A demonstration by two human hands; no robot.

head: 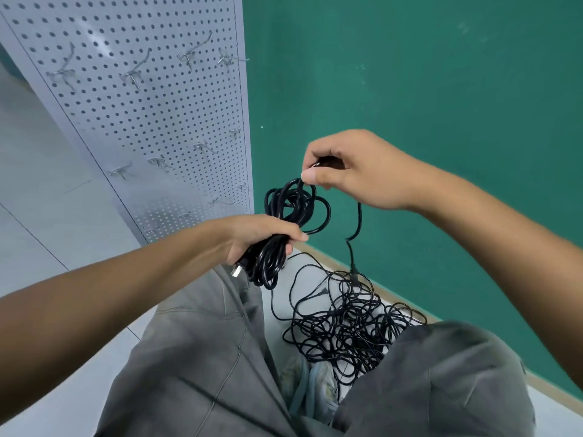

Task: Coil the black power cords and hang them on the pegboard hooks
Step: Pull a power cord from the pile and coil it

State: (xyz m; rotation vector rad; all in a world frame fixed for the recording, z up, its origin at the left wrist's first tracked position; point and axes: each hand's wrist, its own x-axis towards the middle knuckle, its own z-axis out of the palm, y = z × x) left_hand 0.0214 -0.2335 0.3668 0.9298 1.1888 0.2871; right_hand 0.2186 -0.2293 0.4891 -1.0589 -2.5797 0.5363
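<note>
While left hand [265, 234] grips the coil [291, 212] | right hand [356, 171] pinches its top loop | pegboard hooks [157, 162] upper-left, left hand's nearer

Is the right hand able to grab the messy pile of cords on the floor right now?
Probably not yet: the right hand is pinching the coil, high above the pile.

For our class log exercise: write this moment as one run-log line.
left hand: grips coiled cord | right hand: pinches cord's top loop | tangled cords: on floor | pegboard hooks: bare
</note>
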